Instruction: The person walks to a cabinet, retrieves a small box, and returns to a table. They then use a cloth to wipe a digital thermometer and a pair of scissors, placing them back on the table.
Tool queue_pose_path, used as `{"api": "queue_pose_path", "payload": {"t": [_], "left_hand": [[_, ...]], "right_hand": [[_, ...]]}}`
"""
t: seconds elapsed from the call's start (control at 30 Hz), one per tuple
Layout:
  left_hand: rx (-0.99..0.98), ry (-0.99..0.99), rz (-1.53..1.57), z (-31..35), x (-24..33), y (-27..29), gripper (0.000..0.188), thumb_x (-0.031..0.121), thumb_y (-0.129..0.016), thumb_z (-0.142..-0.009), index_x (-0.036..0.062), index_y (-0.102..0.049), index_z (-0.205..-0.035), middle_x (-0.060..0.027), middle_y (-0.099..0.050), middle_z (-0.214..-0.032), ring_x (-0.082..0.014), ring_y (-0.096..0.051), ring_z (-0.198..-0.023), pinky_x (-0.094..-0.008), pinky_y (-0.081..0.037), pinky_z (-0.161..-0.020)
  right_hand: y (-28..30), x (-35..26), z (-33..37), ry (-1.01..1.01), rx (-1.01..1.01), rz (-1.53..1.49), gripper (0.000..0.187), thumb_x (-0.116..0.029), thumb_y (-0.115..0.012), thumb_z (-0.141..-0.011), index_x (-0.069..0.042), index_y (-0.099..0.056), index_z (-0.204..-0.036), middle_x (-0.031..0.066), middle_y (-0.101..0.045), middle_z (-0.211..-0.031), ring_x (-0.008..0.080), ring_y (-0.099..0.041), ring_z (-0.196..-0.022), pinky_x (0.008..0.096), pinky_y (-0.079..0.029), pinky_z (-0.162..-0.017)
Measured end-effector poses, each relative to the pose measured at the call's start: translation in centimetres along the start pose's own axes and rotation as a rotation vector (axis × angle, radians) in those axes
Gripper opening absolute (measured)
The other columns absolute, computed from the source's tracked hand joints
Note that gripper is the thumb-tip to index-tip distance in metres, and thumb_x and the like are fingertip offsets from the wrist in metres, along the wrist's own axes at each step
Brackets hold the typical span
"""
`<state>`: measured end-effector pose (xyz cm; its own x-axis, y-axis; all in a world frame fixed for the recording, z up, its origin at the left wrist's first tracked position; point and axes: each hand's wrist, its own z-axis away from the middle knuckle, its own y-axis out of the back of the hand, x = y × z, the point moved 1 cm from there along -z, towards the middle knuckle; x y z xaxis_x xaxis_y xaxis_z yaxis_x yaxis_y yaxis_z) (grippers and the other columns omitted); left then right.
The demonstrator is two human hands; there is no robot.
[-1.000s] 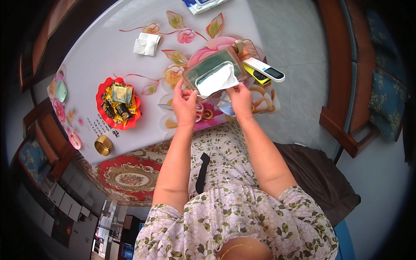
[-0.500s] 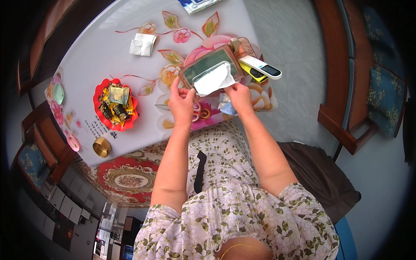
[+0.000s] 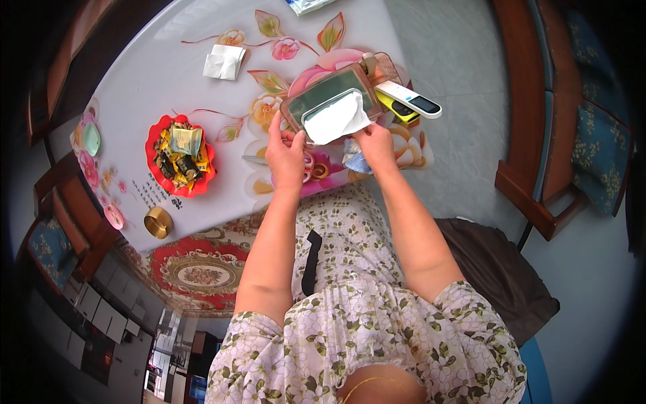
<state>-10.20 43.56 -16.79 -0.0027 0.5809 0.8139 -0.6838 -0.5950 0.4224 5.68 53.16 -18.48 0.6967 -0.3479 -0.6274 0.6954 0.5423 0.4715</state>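
Observation:
Both hands are at the near side of a tissue box (image 3: pixel 304 101) with a brown rim and a dark green top. A white tissue (image 3: pixel 336 120) sticks out of its oval slot. My left hand (image 3: pixel 286 156) is closed on the near left corner, fingers along the side. The right hand (image 3: pixel 377 145) is closed at the near right corner; its fingertips are partly hidden. A white remote control (image 3: pixel 407 99) and a yellow device (image 3: pixel 400 110) stand in the box's right-hand compartment. Beneath the box lie scissors (image 3: pixel 316 172), partly covered, and a crumpled blue-and-white cloth (image 3: pixel 356 159).
To the left stands a red scalloped bowl (image 3: pixel 151 161) of wrapped snacks, with a brass-coloured cup (image 3: pixel 159 223) nearer me. Folded white paper (image 3: pixel 224 62) and a blue-white packet (image 3: pixel 309 5) lie farther off. Small green (image 3: pixel 91 139) and pink dishes (image 3: pixel 114 216) sit by the left edge. A wooden chair (image 3: pixel 538 195) stands at right.
The view has shifted slightly. Both hands keep their places on the tissue box, which looks almost unmoved.

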Motion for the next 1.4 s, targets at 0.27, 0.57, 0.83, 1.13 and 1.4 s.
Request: {"api": "queue_pose_path", "payload": {"t": [0.27,0.57,0.83,1.13,1.4], "left_hand": [[-0.074,-0.029,0.031,-0.6,-0.3,0.1,0.073,0.002,-0.066,-0.077,0.0143,-0.033,-0.141,-0.0033,-0.053,-0.072,-0.0122,-0.054,-0.063,-0.0270,-0.047,-0.060],[-0.233,-0.127,-0.177,-2.0,-0.2,1.3,0.078,0.002,-0.064,-0.075,0.0197,-0.028,-0.143,-0.0039,-0.051,-0.074,-0.0150,-0.053,-0.065,-0.0298,-0.046,-0.060],[-0.266,-0.086,-0.178,-2.3,-0.1,1.3,0.079,0.003,-0.066,-0.076,0.0240,-0.029,-0.142,-0.0038,-0.052,-0.074,-0.0142,-0.055,-0.063,-0.0293,-0.048,-0.057],[-0.272,-0.317,-0.380,-2.7,-0.1,1.8,0.079,0.013,-0.066,-0.077,0.0251,-0.026,-0.143,-0.0147,-0.056,-0.114,-0.0328,-0.059,-0.095,-0.0418,-0.047,-0.078],[-0.355,-0.305,-0.503,-3.0,1.0,2.4,0.078,0.015,-0.065,-0.078,0.0287,-0.024,-0.144,-0.0140,-0.055,-0.113,-0.0329,-0.057,-0.099,-0.0429,-0.047,-0.079]], "right_hand": [[0.0,0.5,-0.5,-0.009,-0.026,-0.065,0.039,-0.037,-0.062,-0.080,0.001,-0.066,-0.090,0.0181,-0.067,-0.082,0.0340,-0.063,-0.078,0.0384,-0.047,-0.071],[0.1,0.7,-1.0,-0.023,-0.066,-0.038,0.038,-0.036,-0.063,-0.079,0.000,-0.067,-0.090,0.0181,-0.067,-0.081,0.0322,-0.064,-0.078,0.0377,-0.048,-0.070],[0.1,1.1,-1.2,-0.028,-0.061,-0.013,0.039,-0.039,-0.064,-0.077,-0.002,-0.068,-0.089,0.0167,-0.067,-0.082,0.0317,-0.064,-0.079,0.0374,-0.048,-0.071],[5.4,-4.6,2.3,0.224,0.105,0.289,0.033,-0.026,-0.054,-0.086,-0.014,-0.057,-0.116,0.0134,-0.066,-0.092,0.0315,-0.063,-0.083,0.0393,-0.048,-0.073],[3.8,-10.2,-0.8,0.264,-0.083,0.697,0.057,-0.008,-0.042,-0.084,-0.015,-0.031,-0.140,0.0182,-0.064,-0.096,0.0370,-0.062,-0.086,0.0454,-0.048,-0.073]]}}
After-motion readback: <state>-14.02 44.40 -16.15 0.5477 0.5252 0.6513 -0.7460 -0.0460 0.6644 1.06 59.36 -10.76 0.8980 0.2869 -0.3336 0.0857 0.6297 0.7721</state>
